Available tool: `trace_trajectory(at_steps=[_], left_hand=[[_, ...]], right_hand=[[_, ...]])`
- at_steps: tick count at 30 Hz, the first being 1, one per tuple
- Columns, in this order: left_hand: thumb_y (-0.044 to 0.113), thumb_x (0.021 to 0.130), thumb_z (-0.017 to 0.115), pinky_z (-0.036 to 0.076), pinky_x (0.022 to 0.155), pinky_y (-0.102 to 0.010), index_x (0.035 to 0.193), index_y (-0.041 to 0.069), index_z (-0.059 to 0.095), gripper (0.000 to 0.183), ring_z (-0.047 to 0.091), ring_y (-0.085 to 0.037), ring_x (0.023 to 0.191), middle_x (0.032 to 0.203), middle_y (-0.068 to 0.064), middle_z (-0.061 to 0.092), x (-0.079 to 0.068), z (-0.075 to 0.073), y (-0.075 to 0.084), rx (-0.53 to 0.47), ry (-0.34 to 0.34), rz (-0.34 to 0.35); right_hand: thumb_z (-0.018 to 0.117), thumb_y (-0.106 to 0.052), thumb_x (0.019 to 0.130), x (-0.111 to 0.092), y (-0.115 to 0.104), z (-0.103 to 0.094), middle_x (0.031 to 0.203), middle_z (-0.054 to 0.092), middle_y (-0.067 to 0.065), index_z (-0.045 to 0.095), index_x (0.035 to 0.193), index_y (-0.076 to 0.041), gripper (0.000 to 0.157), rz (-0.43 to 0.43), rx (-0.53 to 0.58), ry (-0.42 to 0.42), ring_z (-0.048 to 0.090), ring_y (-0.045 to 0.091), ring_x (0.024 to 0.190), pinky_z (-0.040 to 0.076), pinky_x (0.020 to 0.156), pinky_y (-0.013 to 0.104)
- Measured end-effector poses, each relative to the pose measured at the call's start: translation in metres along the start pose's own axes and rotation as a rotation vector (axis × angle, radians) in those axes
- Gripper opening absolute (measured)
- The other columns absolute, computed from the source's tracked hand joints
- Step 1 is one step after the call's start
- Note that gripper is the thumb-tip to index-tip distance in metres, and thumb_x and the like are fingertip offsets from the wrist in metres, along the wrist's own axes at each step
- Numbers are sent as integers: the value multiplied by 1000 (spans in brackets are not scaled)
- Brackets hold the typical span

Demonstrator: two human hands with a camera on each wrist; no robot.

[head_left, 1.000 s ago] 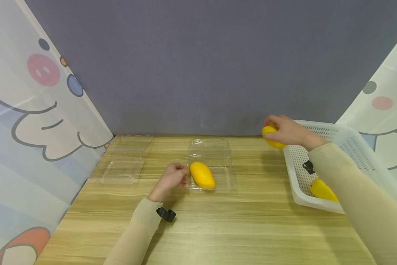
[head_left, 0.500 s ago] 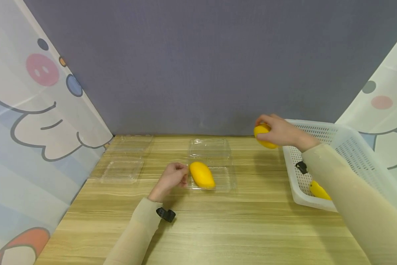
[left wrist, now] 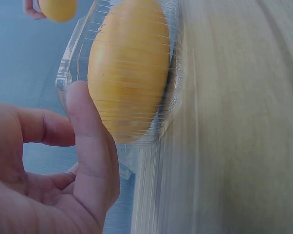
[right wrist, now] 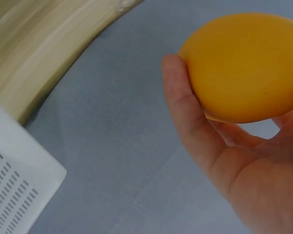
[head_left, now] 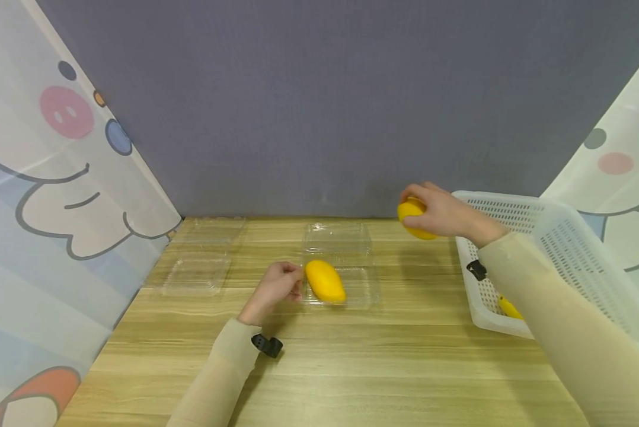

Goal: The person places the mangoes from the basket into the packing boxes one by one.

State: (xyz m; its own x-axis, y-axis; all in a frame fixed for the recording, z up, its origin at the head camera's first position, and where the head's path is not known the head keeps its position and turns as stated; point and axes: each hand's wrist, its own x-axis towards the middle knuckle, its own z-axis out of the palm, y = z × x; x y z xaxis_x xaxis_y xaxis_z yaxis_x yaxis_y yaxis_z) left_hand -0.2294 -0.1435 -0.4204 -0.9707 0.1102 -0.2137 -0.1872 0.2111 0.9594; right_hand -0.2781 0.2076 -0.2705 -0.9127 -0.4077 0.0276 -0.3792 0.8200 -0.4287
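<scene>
My right hand point(head_left: 441, 212) grips a yellow mango point(head_left: 409, 209) in the air, between the middle clamshell and the white basket. The right wrist view shows the thumb and fingers around this mango point(right wrist: 244, 68). A second mango point(head_left: 325, 281) lies in the left half of an open clear plastic clamshell box point(head_left: 363, 287), whose lid stands up behind. My left hand point(head_left: 277, 286) is at the left edge of this box. In the left wrist view, the left hand point(left wrist: 83, 161) pinches the box's rim, thumb against the clear wall beside the mango.
Another clear clamshell box point(head_left: 194, 276) lies open on the left of the wooden table point(head_left: 351, 373). The white perforated basket point(head_left: 479, 314) stands at the right, with a yellow mango point(head_left: 508, 308) partly showing under the sleeve. A grey partition point(head_left: 325, 107) closes off the back.
My right hand has moved left with its mango, away from the basket. The left hand and the mango in the box have stayed put.
</scene>
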Motion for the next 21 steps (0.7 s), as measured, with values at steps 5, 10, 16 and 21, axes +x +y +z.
trace_trajectory(at_steps=[5,10,16,21], left_hand=[[10,102,55,60,63,-31,120,-8,60,25,59,-20,66,88,-17,61,0,-1,1,-6,-1,-2],[10,102,55,60,62,-31,120,-8,61,25,59,-20,66,87,-17,60,1,-1,0,-12,-2,-3],[10,102,55,59,61,-30,119,-8,60,25,59,-19,65,86,-17,60,1,-1,0,-9,-11,5],[9,103,54,59,61,-29,118,-8,60,24,59,-19,65,85,-17,60,2,-1,0,-11,-11,4]], right_hand=[[64,-24,93,0,-8,3,123,48,19,56,131,-12,41,-11,21,8,53,31,90,49,70,42],[62,-23,92,2,-14,6,123,48,19,56,130,-13,40,-31,24,1,52,32,91,48,70,41],[62,-22,93,3,-17,13,123,48,19,55,130,-12,39,-49,47,-23,52,31,90,48,70,40],[62,-22,92,4,-20,20,123,48,18,55,130,-12,39,-59,68,-20,52,30,89,48,71,40]])
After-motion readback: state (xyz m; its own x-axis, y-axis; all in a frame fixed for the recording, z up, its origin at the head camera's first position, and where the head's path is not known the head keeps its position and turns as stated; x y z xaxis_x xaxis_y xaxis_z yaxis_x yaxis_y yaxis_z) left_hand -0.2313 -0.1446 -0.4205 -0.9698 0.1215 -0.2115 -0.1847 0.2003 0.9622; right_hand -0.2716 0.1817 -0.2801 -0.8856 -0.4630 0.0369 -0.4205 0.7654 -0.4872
